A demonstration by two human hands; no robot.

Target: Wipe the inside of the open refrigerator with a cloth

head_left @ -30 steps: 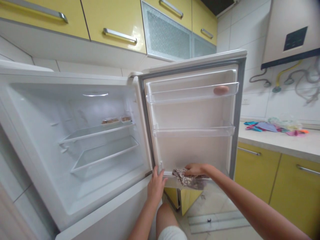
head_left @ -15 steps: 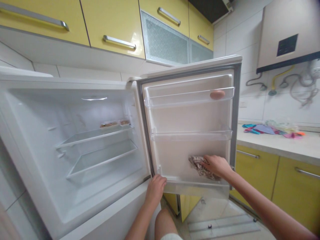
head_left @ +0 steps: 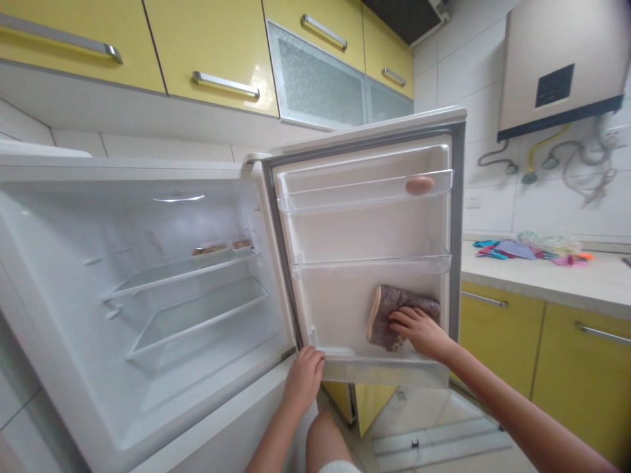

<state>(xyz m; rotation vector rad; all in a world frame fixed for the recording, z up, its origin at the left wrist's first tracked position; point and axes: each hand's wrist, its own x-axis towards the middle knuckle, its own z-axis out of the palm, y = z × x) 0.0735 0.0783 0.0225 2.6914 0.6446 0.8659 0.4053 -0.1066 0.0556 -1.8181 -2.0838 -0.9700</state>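
Observation:
A white fridge stands open, its door [head_left: 365, 223] swung out to the right. My right hand [head_left: 419, 330] presses a brown patterned cloth [head_left: 394, 315] flat against the lower inner wall of the door, fingers spread over it. My left hand [head_left: 304, 376] grips the bottom inner corner of the door with curled fingers. A single egg [head_left: 419, 184] lies in the top door shelf [head_left: 365, 194]. The middle door shelf [head_left: 369, 265] sits just above the cloth.
Inside the fridge are two glass shelves [head_left: 182, 272] with small food trays [head_left: 217, 248] at the back. Yellow cabinets hang above and stand at right. A countertop [head_left: 542, 272] holds colourful cloths. A water heater [head_left: 562, 66] hangs on the tiled wall. My knee [head_left: 325, 440] is below.
My right hand has lifted the cloth from the door's bottom edge up onto the inner panel and spread it flat. My left hand stays on the door's corner.

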